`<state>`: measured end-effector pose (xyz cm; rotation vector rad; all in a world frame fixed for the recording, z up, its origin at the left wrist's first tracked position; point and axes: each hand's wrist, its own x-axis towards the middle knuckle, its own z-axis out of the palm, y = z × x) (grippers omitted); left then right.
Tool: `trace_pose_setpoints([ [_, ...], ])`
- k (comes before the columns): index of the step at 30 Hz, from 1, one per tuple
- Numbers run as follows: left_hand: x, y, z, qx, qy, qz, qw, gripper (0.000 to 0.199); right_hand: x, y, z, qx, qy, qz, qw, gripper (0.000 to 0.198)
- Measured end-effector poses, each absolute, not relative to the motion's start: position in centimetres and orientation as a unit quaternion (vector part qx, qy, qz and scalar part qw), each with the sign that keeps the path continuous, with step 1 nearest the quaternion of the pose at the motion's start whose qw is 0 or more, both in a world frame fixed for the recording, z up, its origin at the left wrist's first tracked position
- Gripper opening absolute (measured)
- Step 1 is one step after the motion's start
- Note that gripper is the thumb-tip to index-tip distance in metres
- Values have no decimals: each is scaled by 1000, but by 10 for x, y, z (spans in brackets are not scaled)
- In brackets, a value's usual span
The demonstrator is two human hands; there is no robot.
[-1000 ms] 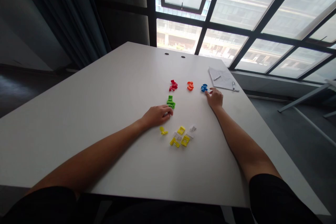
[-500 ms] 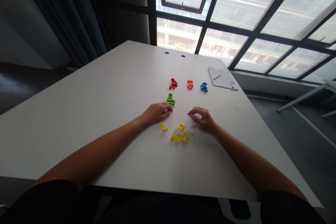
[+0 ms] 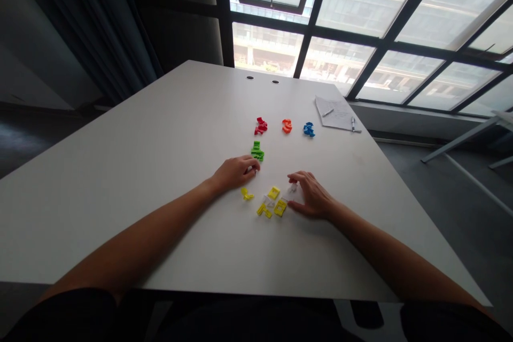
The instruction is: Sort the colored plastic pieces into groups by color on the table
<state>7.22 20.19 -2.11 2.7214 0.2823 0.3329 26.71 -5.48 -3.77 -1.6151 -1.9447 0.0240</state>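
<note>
Back from the blue pieces (image 3: 309, 129) it was beside a second ago, the right hand (image 3: 313, 197) arches around white pieces (image 3: 293, 188), thumb and fingers parted. Yellow pieces (image 3: 263, 209), plastic-looking, some squarish with cut-outs, lie between the hands on the near side. Left fingers curl loosely on the left hand (image 3: 241, 171); I cannot tell whether they hold anything. Chunky green pieces (image 3: 257, 154) sit just beyond them, then red pieces (image 3: 261, 126) and orange pieces (image 3: 287, 126). Smooth white tabletop (image 3: 160, 149) spreads wide left of the left hand, its far edge well beyond both.
</note>
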Motion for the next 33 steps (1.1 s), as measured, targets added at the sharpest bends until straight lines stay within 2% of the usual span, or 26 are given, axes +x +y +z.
trace_pose_setpoints([
  [3, 71, 202, -20, 970, 99, 114, 193, 24, 268, -61, -43, -634, -707, -1, 313, 67],
  [10, 71, 203, -23, 970, 94, 117, 191, 24, 275, -55, -43, -651, -684, -16, 328, 23],
  [12, 72, 204, -24, 970, 93, 119, 190, 23, 283, -51, -47, -657, -670, -25, 345, 18],
  [17, 73, 206, -27, 970, 92, 120, 190, 23, 321, -44, -59, -727, -542, -95, 410, 26],
  [21, 73, 206, -27, 970, 95, 119, 190, 23, 356, -40, -63, -770, -460, -132, 421, 22],
  [28, 74, 205, -26, 969, 95, 118, 195, 23, 411, -17, -70, -797, -456, -167, 360, 15],
  [33, 74, 206, -26, 968, 97, 125, 196, 23, 439, 3, -72, -805, -472, -192, 306, 23],
])
